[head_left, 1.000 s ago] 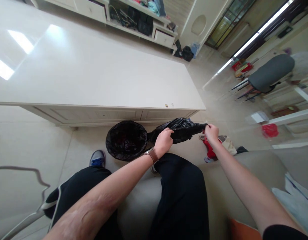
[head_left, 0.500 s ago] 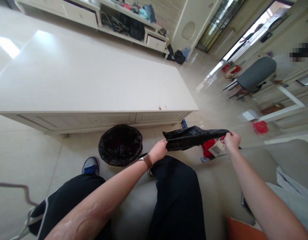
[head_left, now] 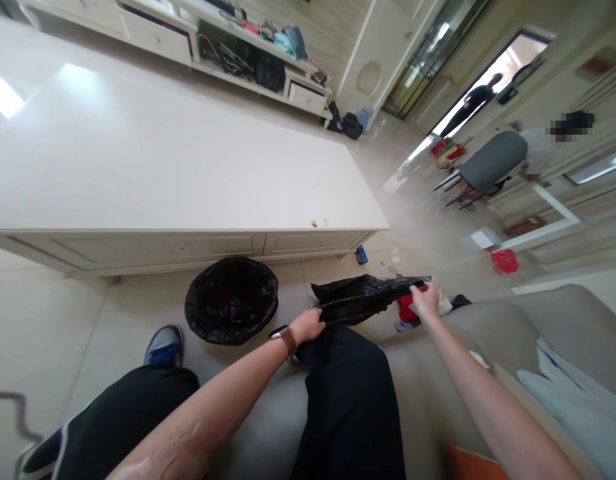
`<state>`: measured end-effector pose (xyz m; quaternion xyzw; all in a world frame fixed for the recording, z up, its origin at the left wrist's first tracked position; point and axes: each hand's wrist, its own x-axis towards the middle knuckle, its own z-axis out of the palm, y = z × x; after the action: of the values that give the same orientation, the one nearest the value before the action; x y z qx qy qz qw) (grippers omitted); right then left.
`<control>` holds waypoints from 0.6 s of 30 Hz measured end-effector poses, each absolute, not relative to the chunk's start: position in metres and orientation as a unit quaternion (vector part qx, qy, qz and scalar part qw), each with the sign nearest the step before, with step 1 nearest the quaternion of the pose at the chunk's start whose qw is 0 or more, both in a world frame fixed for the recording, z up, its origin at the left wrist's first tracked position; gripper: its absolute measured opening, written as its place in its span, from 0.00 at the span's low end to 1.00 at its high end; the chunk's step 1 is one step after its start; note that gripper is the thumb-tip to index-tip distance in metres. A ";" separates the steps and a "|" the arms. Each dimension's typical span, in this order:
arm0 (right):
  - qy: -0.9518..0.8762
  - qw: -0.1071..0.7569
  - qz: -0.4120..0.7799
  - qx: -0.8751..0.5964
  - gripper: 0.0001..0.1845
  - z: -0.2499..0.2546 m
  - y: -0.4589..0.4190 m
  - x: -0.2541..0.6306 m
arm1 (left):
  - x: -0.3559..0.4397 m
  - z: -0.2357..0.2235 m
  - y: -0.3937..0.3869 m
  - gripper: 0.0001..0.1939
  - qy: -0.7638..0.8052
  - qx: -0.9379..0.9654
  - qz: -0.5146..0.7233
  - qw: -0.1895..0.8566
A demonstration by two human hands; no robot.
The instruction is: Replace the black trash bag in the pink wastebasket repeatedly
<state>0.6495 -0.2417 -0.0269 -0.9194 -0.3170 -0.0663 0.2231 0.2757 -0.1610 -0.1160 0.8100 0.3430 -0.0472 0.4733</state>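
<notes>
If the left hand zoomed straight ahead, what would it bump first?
The left hand would probably meet the black bag first; it holds one end of that. Depth beyond the bag is unclear.

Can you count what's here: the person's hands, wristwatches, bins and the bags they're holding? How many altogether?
Hands: 2 (left hand, right hand)
Wristwatch: 1
Black-lined bin: 1
Held black plastic bag: 1
Total: 5

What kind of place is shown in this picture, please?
It is probably a living room in a home: a grey sofa under the person, a low white table in front of it, and beyond that a long, low cabinet with drawers.
</notes>
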 end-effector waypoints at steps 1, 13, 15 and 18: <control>-0.354 0.210 -0.081 -0.908 0.23 -0.025 -0.243 0.638 | 0.276 -0.116 -0.161 0.18 0.343 0.810 -0.044 0.474; -0.545 -0.248 0.330 -0.730 0.07 -0.131 -0.193 0.515 | 0.265 -0.069 -0.165 0.21 0.312 0.832 -0.103 0.447; -0.528 -0.266 0.331 -0.736 0.11 -0.154 -0.173 0.518 | 0.254 -0.053 -0.166 0.19 0.311 0.834 -0.129 0.436; -0.547 -0.256 0.326 -0.728 0.17 -0.184 -0.146 0.522 | 0.224 -0.027 -0.168 0.16 0.312 0.843 -0.146 0.413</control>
<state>0.5215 -0.1461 -0.1845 -0.7278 -0.5468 0.3256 -0.2556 0.2245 -0.1675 -0.0271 0.8428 0.3125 -0.1459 0.4132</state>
